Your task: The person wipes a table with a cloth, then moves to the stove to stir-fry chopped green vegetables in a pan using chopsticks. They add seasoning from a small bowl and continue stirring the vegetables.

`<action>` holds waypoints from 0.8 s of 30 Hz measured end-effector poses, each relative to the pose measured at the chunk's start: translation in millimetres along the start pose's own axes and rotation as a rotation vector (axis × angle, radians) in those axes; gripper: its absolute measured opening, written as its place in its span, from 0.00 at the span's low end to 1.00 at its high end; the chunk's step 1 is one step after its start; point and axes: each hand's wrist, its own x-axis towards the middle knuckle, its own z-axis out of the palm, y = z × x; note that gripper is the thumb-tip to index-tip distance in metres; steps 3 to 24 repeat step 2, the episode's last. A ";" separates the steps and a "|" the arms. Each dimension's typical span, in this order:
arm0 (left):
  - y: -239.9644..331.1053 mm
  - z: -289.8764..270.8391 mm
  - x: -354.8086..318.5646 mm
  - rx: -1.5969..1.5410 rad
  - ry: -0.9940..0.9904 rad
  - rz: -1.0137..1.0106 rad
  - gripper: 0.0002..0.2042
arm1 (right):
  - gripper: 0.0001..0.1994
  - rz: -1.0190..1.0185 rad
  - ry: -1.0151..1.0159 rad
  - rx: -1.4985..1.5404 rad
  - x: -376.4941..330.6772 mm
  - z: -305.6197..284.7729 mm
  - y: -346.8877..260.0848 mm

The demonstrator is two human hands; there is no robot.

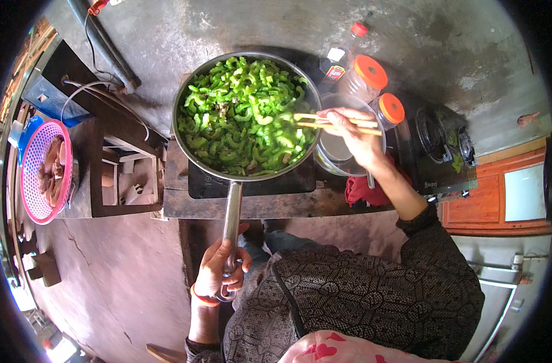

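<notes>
Steel forms the long handle [231, 212] of the pan [188, 91], and its near end is gripped by the left hand [218, 269], fingers wrapped fully round it, apparently so the pan is steadied on the dark cooktop [252, 184]. The handle's long axis runs from that hand straight away from the body to the pan's bowl, which is heaped with sliced green vegetable [243, 115]. Wooden chopsticks [336, 123] are pinched in the right hand [357, 139], fingers closed on them, and are held nearly level, tips pointing leftward into the greens (likely for stirring). Just beyond the right hand, two orange-lidded jars [370, 75] are stood within reach; a clear bowl [339, 151] lies beneath it.
</notes>
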 end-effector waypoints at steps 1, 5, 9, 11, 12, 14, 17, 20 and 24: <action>1.1 -0.3 -0.5 0.012 -0.003 0.000 0.28 | 0.13 -0.050 -0.018 0.043 -1.4 8.9 1.9; 2.1 -0.5 -1.1 0.023 -0.007 -0.001 0.28 | 0.14 -0.029 -0.029 0.043 -1.5 15.6 2.5; 2.1 -0.5 -1.1 0.023 -0.007 -0.001 0.28 | 0.14 -0.029 -0.029 0.043 -1.5 15.6 2.5; 2.1 -0.5 -1.1 0.023 -0.007 -0.001 0.28 | 0.14 -0.029 -0.029 0.043 -1.5 15.6 2.5; 2.1 -0.5 -1.1 0.023 -0.007 -0.001 0.28 | 0.14 -0.029 -0.029 0.043 -1.5 15.6 2.5; 2.1 -0.5 -1.1 0.023 -0.007 -0.001 0.28 | 0.14 -0.029 -0.029 0.043 -1.5 15.6 2.5; 2.1 -0.5 -1.1 0.023 -0.007 -0.001 0.28 | 0.14 -0.029 -0.029 0.043 -1.5 15.6 2.5; 2.1 -0.5 -1.1 0.023 -0.007 -0.001 0.28 | 0.14 -0.029 -0.029 0.043 -1.5 15.6 2.5; 2.1 -0.5 -1.1 0.023 -0.007 -0.001 0.28 | 0.14 -0.029 -0.029 0.043 -1.5 15.6 2.5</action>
